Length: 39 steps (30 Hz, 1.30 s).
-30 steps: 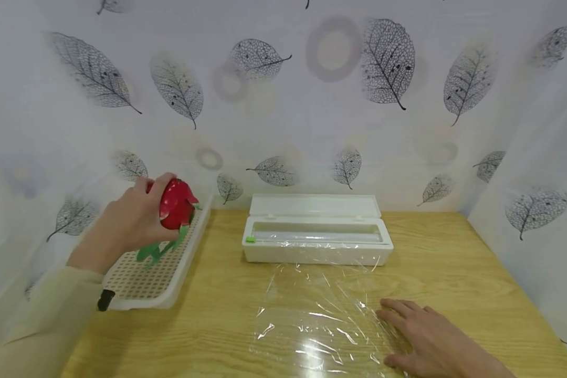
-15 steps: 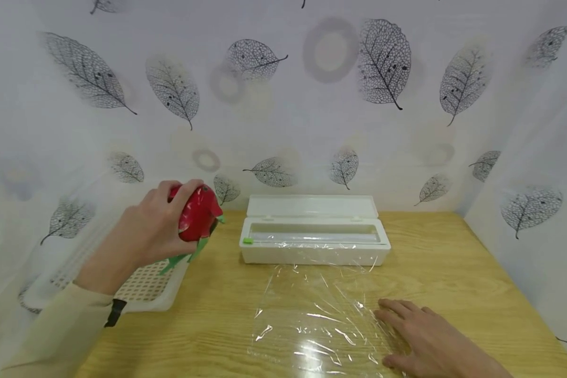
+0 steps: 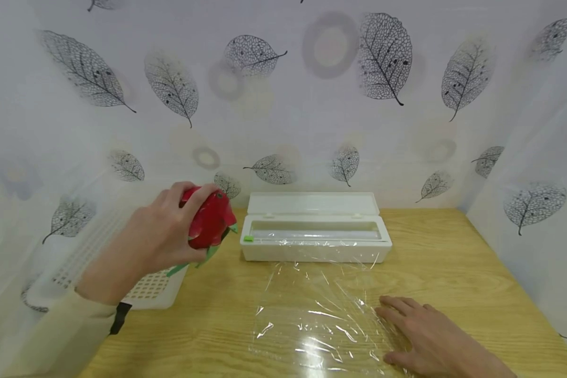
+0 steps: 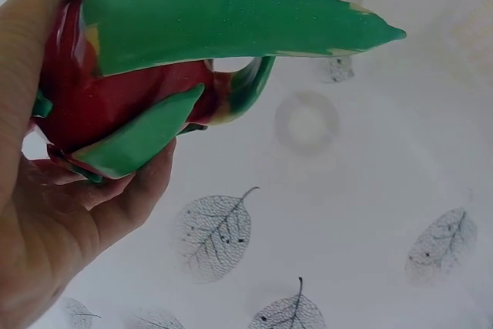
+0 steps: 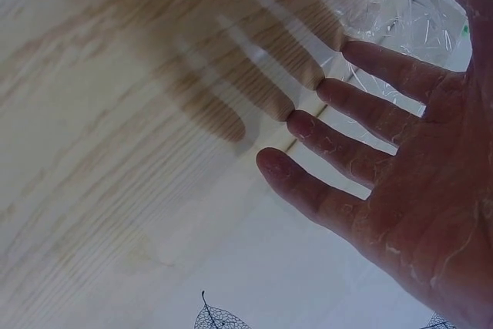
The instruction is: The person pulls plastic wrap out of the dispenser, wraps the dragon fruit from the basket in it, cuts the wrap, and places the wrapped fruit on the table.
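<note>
My left hand (image 3: 158, 231) grips a red dragon fruit (image 3: 212, 220) with green leafy scales, held in the air just right of the white basket. In the left wrist view the fingers and thumb curl round the dragon fruit (image 4: 108, 109), whose long green scales (image 4: 231, 25) stick out to the right. Straight fingers of my right hand (image 3: 434, 336) rest on the right edge of a clear sheet of cling film (image 3: 312, 315) on the table. The film runs out of a white cling film box (image 3: 316, 253), its lid raised.
The white perforated basket (image 3: 163, 299) at the left is partly hidden by my left forearm. A green slider (image 3: 248, 238) sits at the box's left end. The wooden table (image 3: 463, 262) ends at a leaf-printed curtain (image 3: 283, 105) behind and at the sides.
My left hand has carried the dragon fruit rightward from above the basket, and slightly lower. The right hand and the cling film have stayed in place.
</note>
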Each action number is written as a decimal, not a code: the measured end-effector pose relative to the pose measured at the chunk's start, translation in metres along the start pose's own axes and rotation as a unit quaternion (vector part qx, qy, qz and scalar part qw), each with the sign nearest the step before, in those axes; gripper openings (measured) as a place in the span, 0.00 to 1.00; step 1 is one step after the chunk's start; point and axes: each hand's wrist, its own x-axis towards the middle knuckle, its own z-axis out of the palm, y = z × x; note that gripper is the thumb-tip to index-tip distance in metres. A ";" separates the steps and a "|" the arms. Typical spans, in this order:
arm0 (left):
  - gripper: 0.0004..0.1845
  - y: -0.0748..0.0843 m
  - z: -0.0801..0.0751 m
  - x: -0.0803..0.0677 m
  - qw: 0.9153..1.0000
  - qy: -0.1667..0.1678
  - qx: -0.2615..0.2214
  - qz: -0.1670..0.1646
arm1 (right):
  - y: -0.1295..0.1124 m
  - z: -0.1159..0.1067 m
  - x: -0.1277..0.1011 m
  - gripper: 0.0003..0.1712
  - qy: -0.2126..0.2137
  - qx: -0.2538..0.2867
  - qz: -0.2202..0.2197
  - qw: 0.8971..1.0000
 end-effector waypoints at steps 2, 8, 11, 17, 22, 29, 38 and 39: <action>0.53 0.004 -0.001 0.001 1.000 -0.003 -0.003 0.006 | 0.000 0.000 -0.001 0.47 -0.002 0.001 -0.003 1.000; 0.53 0.015 -0.003 0.004 1.000 -0.011 -0.018 0.014 | 0.001 -0.001 0.000 0.47 -0.012 0.014 0.012 1.000; 0.53 0.020 -0.003 0.006 0.999 -0.007 -0.026 0.019 | 0.001 0.000 0.000 0.47 -0.006 0.005 0.005 1.000; 0.54 0.032 0.003 0.009 0.999 0.001 -0.031 0.041 | 0.001 -0.001 -0.001 0.47 0.001 0.001 0.002 1.000; 0.54 0.043 0.013 0.012 0.997 -0.008 -0.043 0.064 | 0.001 -0.002 -0.001 0.46 0.001 0.007 0.004 1.000; 0.55 0.060 0.031 0.011 0.994 -0.041 -0.049 0.094 | 0.001 -0.002 0.000 0.47 0.014 -0.008 -0.008 1.000; 0.54 0.082 0.054 0.011 0.990 -0.062 -0.051 0.117 | -0.001 0.000 -0.003 0.46 0.013 0.007 0.001 1.000; 0.54 0.085 0.056 0.011 0.989 -0.069 -0.046 0.119 | -0.001 0.000 -0.003 0.46 0.014 0.007 0.000 1.000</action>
